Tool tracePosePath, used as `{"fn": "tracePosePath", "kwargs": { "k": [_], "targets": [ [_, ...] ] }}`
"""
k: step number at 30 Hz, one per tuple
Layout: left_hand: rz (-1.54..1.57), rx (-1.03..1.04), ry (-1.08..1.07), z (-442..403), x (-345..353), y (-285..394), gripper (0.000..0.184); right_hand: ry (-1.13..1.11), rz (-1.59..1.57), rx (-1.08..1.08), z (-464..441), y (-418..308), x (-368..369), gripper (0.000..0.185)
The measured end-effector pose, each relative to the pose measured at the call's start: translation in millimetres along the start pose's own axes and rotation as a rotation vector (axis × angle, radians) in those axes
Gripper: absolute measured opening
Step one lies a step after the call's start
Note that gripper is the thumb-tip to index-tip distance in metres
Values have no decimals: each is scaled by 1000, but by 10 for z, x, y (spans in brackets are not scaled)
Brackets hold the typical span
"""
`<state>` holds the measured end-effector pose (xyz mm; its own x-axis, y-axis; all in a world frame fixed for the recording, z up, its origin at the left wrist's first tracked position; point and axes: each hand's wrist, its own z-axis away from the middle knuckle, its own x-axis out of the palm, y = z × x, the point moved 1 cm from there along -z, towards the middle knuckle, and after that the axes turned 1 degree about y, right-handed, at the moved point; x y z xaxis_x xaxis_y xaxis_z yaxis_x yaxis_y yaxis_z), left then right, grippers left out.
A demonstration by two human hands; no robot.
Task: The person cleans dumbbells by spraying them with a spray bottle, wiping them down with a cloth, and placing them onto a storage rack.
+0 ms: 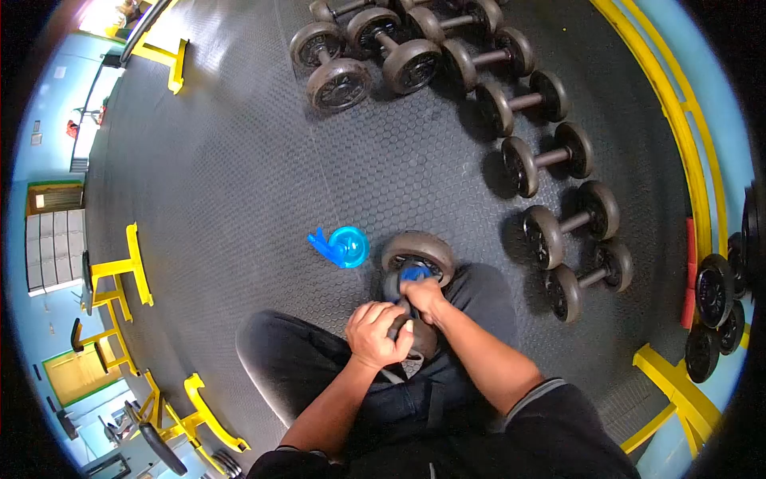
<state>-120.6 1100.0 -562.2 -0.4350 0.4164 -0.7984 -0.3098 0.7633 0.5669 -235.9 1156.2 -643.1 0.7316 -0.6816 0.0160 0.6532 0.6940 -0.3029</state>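
Between my bent legs lies a dark dumbbell [416,249] with two round ends. My left hand [377,334] is curled over its nearer end, fingers on the dark surface. My right hand [423,297] is closed at the handle, just below the farther end, around a blue cloth [415,273] that shows above the fingers. Part of the handle is hidden by my hands. Ahead and to the left, a translucent blue spray bottle [349,247] with a blue top rests on the floor, touched by neither hand.
Several dumbbells [525,102] stand in a curved row from the front to the right. Yellow equipment frames [120,267] are at the left. A yellow rack [678,391] with black plates [712,290] is along the right wall. Black textured matting [239,160] covers the floor.
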Motion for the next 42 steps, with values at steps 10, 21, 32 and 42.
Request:
{"fn": "tracePosePath", "kwargs": {
  "k": [10,21,32,42],
  "targets": [
    [-83,-1,106,46,17,-65,70,-693,89,-346,128,-224,-147,38],
    [-210,-26,109,-69,31,-190,75,-745,66,-245,214,-392,-7,45],
    [9,-76,227,-412,16,-333,51,-231,-342,45,362,360,-138,43],
    [125,-268,195,-568,54,-291,32,-377,-290,-824,-1009,776,787,54]
  ]
}}
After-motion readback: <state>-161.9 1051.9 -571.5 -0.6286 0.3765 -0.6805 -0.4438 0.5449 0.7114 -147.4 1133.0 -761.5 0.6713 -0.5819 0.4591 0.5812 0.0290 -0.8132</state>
